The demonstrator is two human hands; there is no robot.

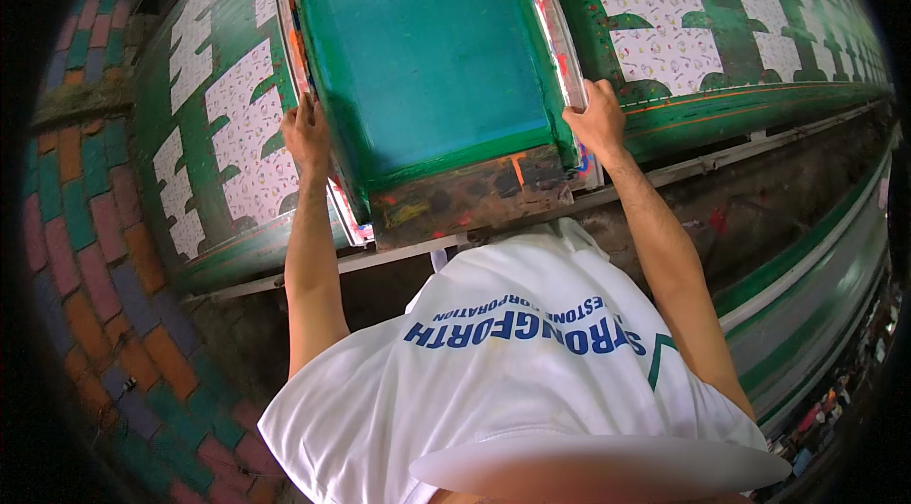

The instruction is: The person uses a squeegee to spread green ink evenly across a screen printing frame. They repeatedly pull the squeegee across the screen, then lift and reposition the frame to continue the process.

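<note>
A screen printing frame point(555, 29) with paint-smeared side rails lies in front of me, its teal mesh point(432, 48) edged in darker green. My left hand point(308, 134) is closed on the left rail, fingers curled over it. On the opposite side, my right hand point(598, 120) grips the right rail, thumb pointing inward. A stained brown strip point(465, 191) with yellow, orange and red paint marks spans the near end of the frame. What lies beneath the frame is hidden.
A long green table point(693, 120) stretches right, bearing rows of white patterned cut pieces point(655, 20). More such pieces point(251, 134) lie left of the frame. A rail point(759, 136) runs along the table's near edge. Coloured brick paving point(95, 276) covers the floor at left.
</note>
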